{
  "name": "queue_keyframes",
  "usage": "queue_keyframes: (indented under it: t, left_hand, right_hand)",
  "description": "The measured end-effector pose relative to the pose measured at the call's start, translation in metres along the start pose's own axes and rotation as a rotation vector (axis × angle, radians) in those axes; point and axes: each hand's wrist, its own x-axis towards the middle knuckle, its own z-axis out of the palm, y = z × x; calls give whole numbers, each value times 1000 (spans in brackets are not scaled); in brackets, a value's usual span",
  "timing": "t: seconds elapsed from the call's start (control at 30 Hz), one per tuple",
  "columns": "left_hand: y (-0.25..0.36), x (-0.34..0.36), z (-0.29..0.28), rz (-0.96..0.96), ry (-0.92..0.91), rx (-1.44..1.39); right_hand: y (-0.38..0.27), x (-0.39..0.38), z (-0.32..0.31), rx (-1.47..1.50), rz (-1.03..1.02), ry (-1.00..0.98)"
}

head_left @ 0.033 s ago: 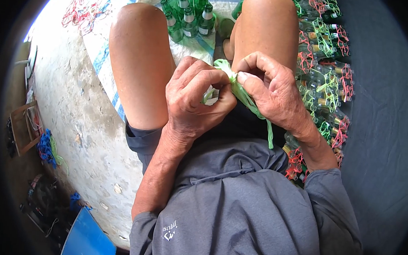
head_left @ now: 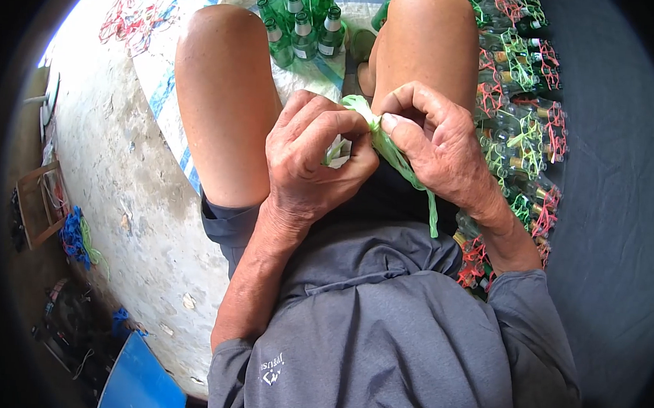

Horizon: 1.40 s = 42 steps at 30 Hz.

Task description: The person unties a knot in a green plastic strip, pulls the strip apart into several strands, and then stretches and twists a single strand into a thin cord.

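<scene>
Above my lap, both hands pinch a bunched, light-green plastic strip (head_left: 393,157). My left hand (head_left: 316,147) is closed, thumb against fingers, on one side of the gathered part, and a bit of green shows below its fingers. On the other side, my right hand (head_left: 439,139) grips the strip between thumb and forefinger. Its loose tail hangs down over my dark shorts. Whether the gathered part is knotted, I cannot tell. Beyond my knees stand several green glass bottles (head_left: 303,39), open-necked and upright, on a white and blue sheet (head_left: 172,99).
To the right lie rows of bottles (head_left: 516,132) wrapped in red and green strips, beside a dark grey surface (head_left: 615,216). Red strips (head_left: 134,17) are heaped at the far left. A blue bundle (head_left: 74,235), a wooden frame (head_left: 41,205) and a blue panel (head_left: 143,378) are at the left.
</scene>
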Motion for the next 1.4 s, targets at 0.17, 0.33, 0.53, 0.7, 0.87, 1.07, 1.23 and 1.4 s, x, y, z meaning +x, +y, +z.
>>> queue_keyframes:
  t: [0.17, 0.33, 0.53, 0.7, 0.87, 1.07, 1.23, 1.4]
  left_hand:
    - [2, -2, -1, -82, -27, -72]
    - [0, -1, -2, -61, -45, -39]
    - [-3, -4, 0, -39, -43, 40]
    - [-4, -6, 0, -25, -50, 116]
    - [-3, -7, 0, -48, -24, 114]
    - [2, -5, -2, -150, 26, -54]
    - [3, -6, -2, -185, 35, -109]
    - [-1, -6, -1, -143, 4, -106]
  right_hand:
    - [-10, 2, -2, -48, 39, 16]
    - [-9, 5, -1, -200, -92, 47]
    - [-6, 7, 2, -341, -242, 79]
    - [-3, 5, 5, -349, -232, 78]
    - [-4, 1, 8, -178, -46, 70]
    - [-9, -1, 5, 254, 325, 22]
    - [-3, -1, 5, 68, 112, 1]
    - [-13, 7, -5, -200, -56, -94]
